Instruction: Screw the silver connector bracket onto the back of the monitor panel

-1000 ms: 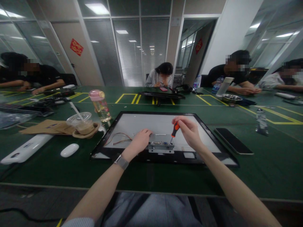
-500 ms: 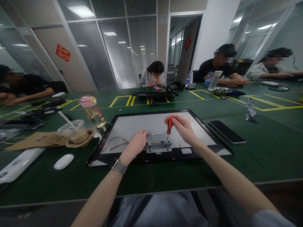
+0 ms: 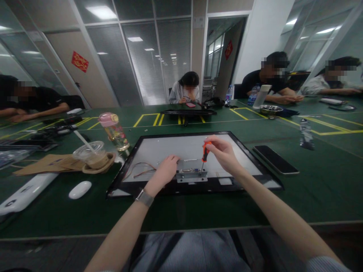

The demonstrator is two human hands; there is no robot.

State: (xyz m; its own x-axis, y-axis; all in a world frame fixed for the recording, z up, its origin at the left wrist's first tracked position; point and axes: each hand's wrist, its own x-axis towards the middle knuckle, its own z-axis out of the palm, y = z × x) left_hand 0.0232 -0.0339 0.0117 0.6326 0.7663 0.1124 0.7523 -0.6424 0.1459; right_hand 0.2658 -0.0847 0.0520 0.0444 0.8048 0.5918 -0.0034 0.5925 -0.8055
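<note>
A monitor panel [image 3: 159, 149] lies face down on the green table, its grey metal back up inside a black frame. Near its front edge sits a small metal connector bracket [image 3: 191, 175]. My right hand [image 3: 224, 153] is closed round an orange-and-black screwdriver [image 3: 205, 153], held nearly upright with its tip on the right end of the bracket. My left hand [image 3: 167, 170] rests on the panel, fingers curled against the bracket's left end. Thin coloured wires [image 3: 139, 170] lie on the panel left of that hand.
A white mouse [image 3: 79, 189], a plastic cup with straw [image 3: 88, 152] on brown paper, and a pink-capped bottle [image 3: 114, 130] stand to the left. A black phone [image 3: 275, 159] lies to the right. Another panel [image 3: 188, 112] lies farther back. Several other people sit around the table.
The view has swung a little. My right hand and the screwdriver stay on the bracket, the handle tilting slightly differently. My left hand keeps its place.
</note>
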